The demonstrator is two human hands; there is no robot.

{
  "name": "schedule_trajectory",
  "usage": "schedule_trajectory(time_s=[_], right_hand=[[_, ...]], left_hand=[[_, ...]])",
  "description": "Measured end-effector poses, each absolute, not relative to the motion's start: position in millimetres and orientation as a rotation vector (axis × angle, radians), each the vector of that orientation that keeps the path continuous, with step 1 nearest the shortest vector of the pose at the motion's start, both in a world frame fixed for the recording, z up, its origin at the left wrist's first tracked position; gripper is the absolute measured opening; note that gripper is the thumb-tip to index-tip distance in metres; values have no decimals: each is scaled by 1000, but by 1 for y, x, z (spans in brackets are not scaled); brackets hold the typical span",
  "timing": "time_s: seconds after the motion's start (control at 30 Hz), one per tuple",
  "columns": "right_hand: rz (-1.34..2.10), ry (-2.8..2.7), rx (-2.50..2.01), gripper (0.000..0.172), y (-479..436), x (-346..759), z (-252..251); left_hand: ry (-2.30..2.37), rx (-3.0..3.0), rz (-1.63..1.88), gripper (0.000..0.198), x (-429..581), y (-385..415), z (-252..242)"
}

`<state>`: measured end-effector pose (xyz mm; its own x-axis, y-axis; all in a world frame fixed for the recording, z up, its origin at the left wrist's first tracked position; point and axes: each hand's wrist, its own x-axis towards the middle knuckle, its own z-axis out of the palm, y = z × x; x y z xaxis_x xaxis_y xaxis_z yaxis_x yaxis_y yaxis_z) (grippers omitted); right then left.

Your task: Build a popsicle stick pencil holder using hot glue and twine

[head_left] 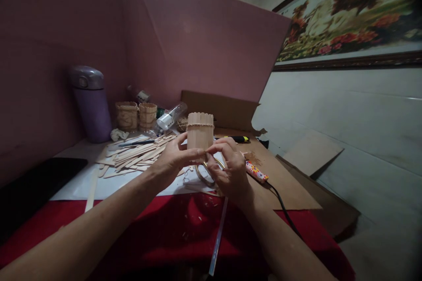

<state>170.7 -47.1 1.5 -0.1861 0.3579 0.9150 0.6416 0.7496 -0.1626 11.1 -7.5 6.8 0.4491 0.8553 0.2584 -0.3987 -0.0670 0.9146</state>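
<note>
I hold a small cup made of upright wooden craft sticks (199, 129) in front of me above the table. My left hand (174, 158) grips its lower left side, thumb and fingers closed on it. My right hand (231, 169) pinches its lower right edge, fingers curled. Under my hands lies a roll of tape (204, 176). A pile of loose craft sticks (138, 153) spreads on the white sheet (82, 184) to the left.
A purple flask (90, 103) stands back left, beside two finished stick cups (136, 115) and a plastic bottle (169, 117). A patterned tool with a black cord (257, 172) lies on brown cardboard (290, 189). A yellow-black cutter (239, 139) lies behind. Red cloth (165, 228) covers the near table.
</note>
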Motion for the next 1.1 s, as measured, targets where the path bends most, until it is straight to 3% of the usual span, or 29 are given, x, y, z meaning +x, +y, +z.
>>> schedule_trajectory(time_s=[0.23,0.43,0.67,0.9,1.1], right_hand=[[-146,-1778,-743,13,-49,171,2],[-24,-1700,-789,5,-50,167,2],[-75,-1688,-801,7,-47,168,0],[-109,-1698,-779,7,-47,168,1],[-114,-1727,-776,8,-50,166,1]], left_hand=[[546,1180,1167,59,13,-10,9],[537,1137,1162,51,15,-13,13],[371,1164,1057,38,11,-14,12],[452,1197,1103,50,14,-14,10],[482,1169,1164,43,17,-14,9]])
